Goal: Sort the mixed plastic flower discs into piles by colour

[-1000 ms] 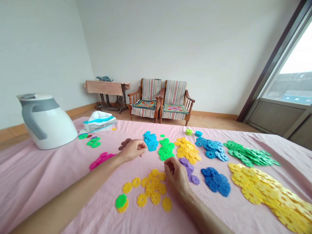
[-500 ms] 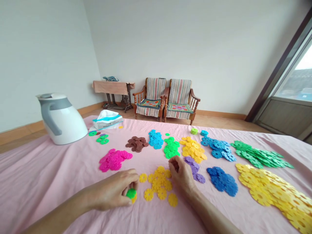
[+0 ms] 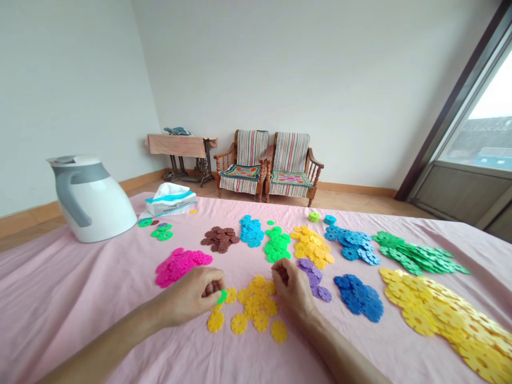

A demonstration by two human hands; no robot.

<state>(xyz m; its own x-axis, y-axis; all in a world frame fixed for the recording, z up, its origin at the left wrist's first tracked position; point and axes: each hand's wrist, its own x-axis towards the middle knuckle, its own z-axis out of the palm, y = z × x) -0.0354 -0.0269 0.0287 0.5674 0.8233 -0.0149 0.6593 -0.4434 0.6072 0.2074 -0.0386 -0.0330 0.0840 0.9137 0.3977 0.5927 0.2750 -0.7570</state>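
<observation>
My left hand (image 3: pixel 197 294) is closed, with a bright green snowflake disc (image 3: pixel 222 296) pinched at its fingertips. It hovers at the left of a loose group of yellow snowflake discs (image 3: pixel 253 305), and a single yellow disc (image 3: pixel 215 321) lies on the cloth just below it. At the right side of that group my right hand (image 3: pixel 294 288) has its fingers curled together; what they hold, if anything, is hidden. A purple pile (image 3: pixel 313 274) lies right beside this hand, and a bright green pile (image 3: pixel 277 245) is just beyond it.
Pink cloth (image 3: pixel 132 346) covers the table. Magenta (image 3: pixel 180 266), brown (image 3: pixel 220 239), light blue (image 3: pixel 251 231), dark blue (image 3: pixel 359 298) and green (image 3: pixel 416 252) piles surround the hands. A large yellow pile (image 3: pixel 448 317) is at right. A white jug (image 3: pixel 100 208) and tissue box (image 3: pixel 171 201) stand left.
My left hand has moved slightly up and away with the green disc, uncovering the yellow disc below. My right hand stays beside the yellow group. The whole view has shifted a little.
</observation>
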